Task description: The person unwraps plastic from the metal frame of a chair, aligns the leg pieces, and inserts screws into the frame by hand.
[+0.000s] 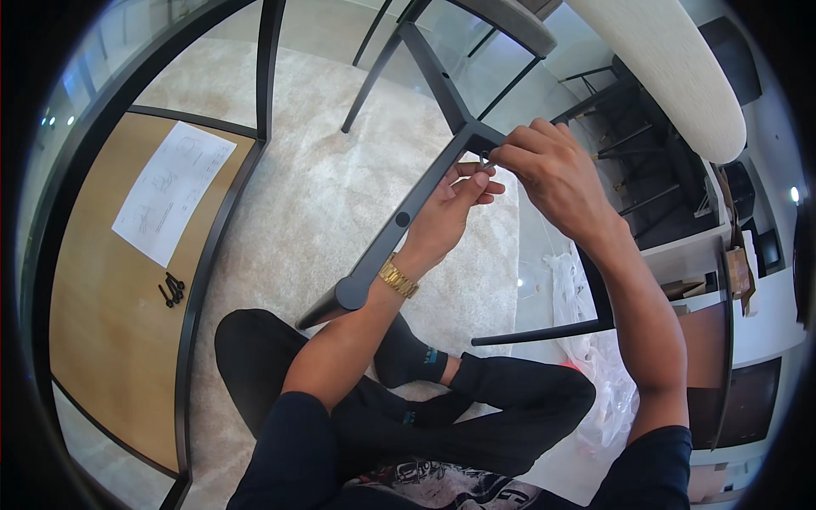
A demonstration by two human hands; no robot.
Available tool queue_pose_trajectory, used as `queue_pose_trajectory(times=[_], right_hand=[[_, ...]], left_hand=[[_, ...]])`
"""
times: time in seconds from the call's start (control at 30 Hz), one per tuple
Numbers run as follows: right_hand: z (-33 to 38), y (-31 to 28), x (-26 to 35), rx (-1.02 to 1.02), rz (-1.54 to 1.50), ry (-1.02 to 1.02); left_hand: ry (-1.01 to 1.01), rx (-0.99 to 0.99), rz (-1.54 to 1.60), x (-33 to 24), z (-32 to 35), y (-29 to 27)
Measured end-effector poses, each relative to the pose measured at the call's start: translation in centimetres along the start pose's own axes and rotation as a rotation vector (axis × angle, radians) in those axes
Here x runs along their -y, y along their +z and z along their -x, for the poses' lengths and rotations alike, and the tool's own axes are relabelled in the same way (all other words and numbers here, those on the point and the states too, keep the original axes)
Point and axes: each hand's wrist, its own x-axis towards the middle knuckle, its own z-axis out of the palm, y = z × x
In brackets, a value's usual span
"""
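Observation:
A dark grey chair-like frame [382, 242] stands tilted in front of me, its bars meeting at a corner just beyond my hands. One bar has a round dark hole and runs down past my left forearm. My right hand [552, 170] is at that corner, fingertips pinched on a small shiny metal piece [485, 161] too small to name surely. Beneath the corner, my left hand [450, 208] has its thumb and fingertips bent together close to the lower end of the piece. What it grips is hidden. A gold watch [396, 277] circles the left wrist.
At left a black-framed table with a brown top [93, 297] bears a printed sheet [172, 194] and several black bolts [172, 290]. A pale rug [272, 229] lies below. Dark chairs [663, 127], a pale rounded cushion [671, 68] and clear plastic wrap [608, 408] are around the right side.

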Motion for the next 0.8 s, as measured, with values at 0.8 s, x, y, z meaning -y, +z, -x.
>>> queue_pose_trajectory(times=[0.8], right_hand=[[-0.2, -0.3, -0.1, -0.032, 0.115, -0.136]], left_hand=[[-0.067, 0.051, 0.209, -1.0, 0.0, -0.4]])
